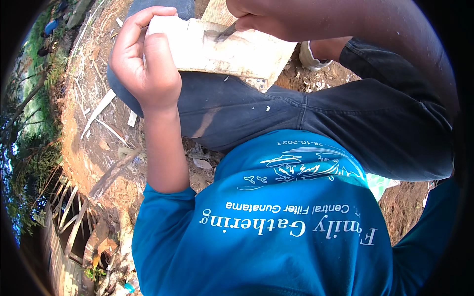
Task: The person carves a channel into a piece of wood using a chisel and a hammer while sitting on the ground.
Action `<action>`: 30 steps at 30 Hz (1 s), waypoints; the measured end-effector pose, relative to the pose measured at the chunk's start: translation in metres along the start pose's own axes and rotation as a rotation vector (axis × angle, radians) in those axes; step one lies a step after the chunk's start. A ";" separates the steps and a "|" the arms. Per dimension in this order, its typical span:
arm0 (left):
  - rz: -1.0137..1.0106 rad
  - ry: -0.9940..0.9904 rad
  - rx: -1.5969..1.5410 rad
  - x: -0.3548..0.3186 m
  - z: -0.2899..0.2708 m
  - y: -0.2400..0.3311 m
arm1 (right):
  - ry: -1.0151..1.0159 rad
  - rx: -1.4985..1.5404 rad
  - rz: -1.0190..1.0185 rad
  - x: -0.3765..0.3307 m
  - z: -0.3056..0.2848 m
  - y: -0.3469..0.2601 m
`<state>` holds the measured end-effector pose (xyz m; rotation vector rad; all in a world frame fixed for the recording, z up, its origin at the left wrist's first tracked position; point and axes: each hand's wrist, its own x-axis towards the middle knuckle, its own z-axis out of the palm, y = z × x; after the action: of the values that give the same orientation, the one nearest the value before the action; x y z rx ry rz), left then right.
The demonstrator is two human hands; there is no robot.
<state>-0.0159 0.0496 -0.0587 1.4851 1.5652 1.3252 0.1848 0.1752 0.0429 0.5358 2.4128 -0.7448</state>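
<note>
Both hands [148,59] [264,17] — curled in grip

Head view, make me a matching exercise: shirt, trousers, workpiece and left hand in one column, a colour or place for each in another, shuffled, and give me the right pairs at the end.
Things:
1. Shirt
2. Trousers
3. Workpiece
4. Left hand

Colours and places:
A. Whitish, with dark stains
B. At the left end of the workpiece
C. Bright blue, with white print
D. Dark, mostly unprinted

Right pairs: 1-C, 2-D, 3-A, 4-B
</note>
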 end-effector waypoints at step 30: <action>0.019 0.026 0.096 0.002 0.003 0.011 | 0.055 -0.100 -0.002 -0.006 0.004 -0.013</action>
<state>-0.0093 0.0509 -0.0496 1.5503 1.6562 1.3011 0.1844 0.1617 0.0489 0.5204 2.4862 -0.6141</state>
